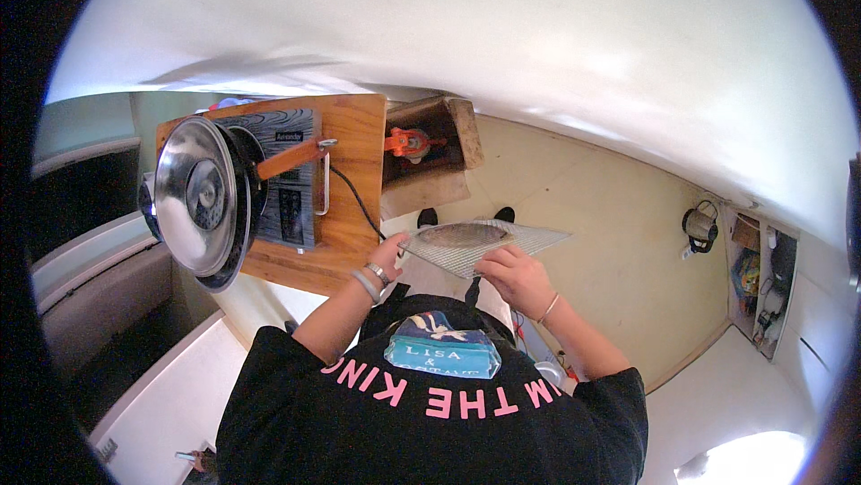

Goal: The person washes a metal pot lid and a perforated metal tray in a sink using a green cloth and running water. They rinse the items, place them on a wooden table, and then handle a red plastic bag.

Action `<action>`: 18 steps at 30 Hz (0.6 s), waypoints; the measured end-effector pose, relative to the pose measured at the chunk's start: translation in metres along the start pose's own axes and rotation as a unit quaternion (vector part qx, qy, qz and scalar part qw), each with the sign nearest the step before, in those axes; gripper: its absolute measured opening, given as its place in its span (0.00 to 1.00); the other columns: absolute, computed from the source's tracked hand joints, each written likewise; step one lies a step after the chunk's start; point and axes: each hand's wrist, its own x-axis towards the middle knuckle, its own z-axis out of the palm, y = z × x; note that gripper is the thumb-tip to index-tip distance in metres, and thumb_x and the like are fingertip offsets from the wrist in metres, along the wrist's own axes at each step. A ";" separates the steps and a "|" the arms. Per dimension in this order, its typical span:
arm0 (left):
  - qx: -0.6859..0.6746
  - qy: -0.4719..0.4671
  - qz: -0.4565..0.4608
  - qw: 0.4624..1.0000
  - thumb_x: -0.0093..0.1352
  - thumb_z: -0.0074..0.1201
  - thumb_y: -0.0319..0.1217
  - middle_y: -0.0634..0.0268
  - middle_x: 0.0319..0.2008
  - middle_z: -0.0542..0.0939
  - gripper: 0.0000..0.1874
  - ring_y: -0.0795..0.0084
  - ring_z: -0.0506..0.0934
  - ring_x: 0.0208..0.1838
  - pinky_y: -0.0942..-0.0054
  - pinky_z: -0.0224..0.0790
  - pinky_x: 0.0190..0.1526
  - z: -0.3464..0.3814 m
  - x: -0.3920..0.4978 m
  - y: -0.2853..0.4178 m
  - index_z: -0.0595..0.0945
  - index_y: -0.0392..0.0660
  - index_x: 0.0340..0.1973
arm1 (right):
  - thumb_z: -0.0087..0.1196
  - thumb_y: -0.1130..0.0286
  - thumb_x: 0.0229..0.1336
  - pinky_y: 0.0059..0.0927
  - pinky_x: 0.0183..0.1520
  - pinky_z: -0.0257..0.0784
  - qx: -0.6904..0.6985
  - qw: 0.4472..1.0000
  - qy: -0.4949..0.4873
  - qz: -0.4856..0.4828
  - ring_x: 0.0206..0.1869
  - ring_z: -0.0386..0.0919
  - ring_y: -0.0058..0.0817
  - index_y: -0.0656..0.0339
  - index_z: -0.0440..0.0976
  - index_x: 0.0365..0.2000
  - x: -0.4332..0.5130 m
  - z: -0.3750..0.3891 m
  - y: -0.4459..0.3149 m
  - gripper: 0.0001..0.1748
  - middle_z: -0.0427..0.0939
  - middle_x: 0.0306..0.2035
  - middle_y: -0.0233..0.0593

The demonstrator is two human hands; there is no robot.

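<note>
A square wire mesh rack (531, 236) with a darker round patch is held flat before my body, above the floor. My left hand (389, 255) grips its left corner, with a watch and a pale bangle on that wrist. My right hand (518, 276) pinches the near edge, its fingertips on the wires. To the left, a lidded pan (195, 196) with a wooden handle (292, 161) sits on an electric cooktop (282, 216), which stands on a wooden table (356, 196).
Behind the table's right edge, an open cardboard box (427, 196) holds an orange metal tool (407, 142). A black cord (356, 194) crosses the tabletop. At the far right, an electric kettle (701, 226) stands on the floor near a shelf with goods (760, 276).
</note>
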 end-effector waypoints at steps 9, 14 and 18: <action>-0.313 -0.175 -0.078 0.930 0.74 0.36 0.30 0.45 0.45 0.79 0.17 0.48 0.78 0.50 0.53 0.73 0.55 0.004 0.026 -0.013 0.70 0.27 0.51 | 0.58 0.70 0.56 0.33 0.46 0.73 0.277 0.940 -0.183 0.081 0.46 0.75 0.35 0.58 0.76 0.40 0.026 0.019 0.075 0.10 0.77 0.40 0.37; -0.335 -0.078 -0.055 0.937 0.76 0.34 0.32 0.43 0.47 0.78 0.16 0.46 0.77 0.51 0.52 0.74 0.54 0.013 0.005 -0.019 0.69 0.31 0.49 | 0.56 0.54 0.59 0.38 0.60 0.67 0.135 0.922 -0.160 0.325 0.55 0.73 0.44 0.64 0.70 0.53 0.114 0.077 0.200 0.29 0.75 0.50 0.55; -0.292 -0.079 -0.046 0.952 0.78 0.33 0.36 0.43 0.50 0.77 0.19 0.49 0.77 0.54 0.54 0.74 0.55 0.011 -0.006 -0.017 0.68 0.29 0.52 | 0.56 0.48 0.56 0.43 0.63 0.64 0.003 0.908 -0.093 0.408 0.60 0.69 0.49 0.69 0.60 0.61 0.181 0.142 0.262 0.42 0.71 0.54 0.63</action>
